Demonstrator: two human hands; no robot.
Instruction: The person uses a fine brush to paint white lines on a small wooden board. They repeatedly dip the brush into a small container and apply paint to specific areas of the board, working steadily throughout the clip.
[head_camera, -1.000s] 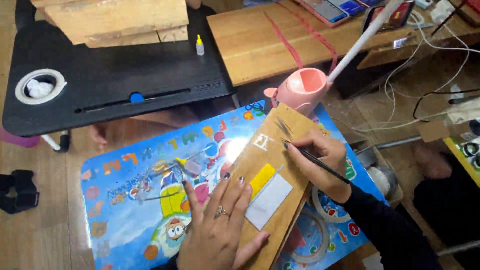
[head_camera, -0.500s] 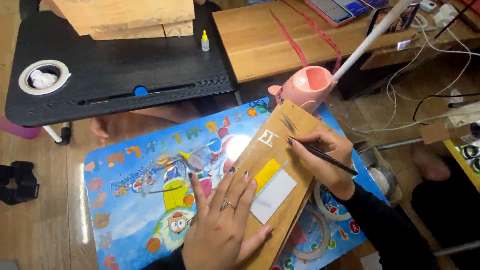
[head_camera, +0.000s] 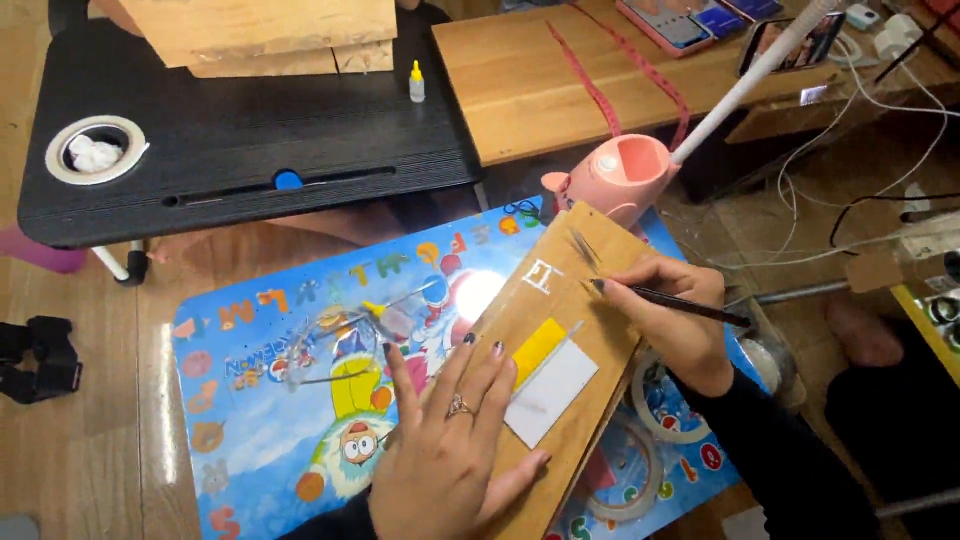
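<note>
So we've got a wooden board (head_camera: 560, 340) lying tilted across a blue cartoon mat (head_camera: 280, 400), and part of its lower end is hidden under our left hand (head_camera: 450, 460). That hand is flat on the board, fingers spread, holding nothing, just pressing down. It has a ring on one finger.

On the board we can see a yellow patch (head_camera: 538, 350) and a white patch (head_camera: 552, 392) side by side, just past the left fingertips. Whether they're tape or paper is hard to tell. Further up there's a small white mark (head_camera: 541, 276) and a dark smudge (head_camera: 583, 250), too small to read properly.

Our right hand (head_camera: 670, 325) is pinched around a thin dark brush (head_camera: 665, 298), held like a pen. Its tip sits on the board just right of the white mark, near the upper edge. The handle sticks out to the right past the hand.

Under the right wrist we can just make out a tape roll (head_camera: 625, 480) lying on the mat, half covered by the board and sleeve. A pink holder (head_camera: 625, 175) with a white pole (head_camera: 745, 80) stands just beyond the board's top corner.

Further back there's a black table (head_camera: 250, 140) with a tape ring (head_camera: 95, 150), a small dropper bottle (head_camera: 417, 82) and a wood block (head_camera: 260, 30) cut off by the top edge. A wooden tabletop (head_camera: 530, 90) to its right carries phones (head_camera: 690, 20), also cropped.
</note>
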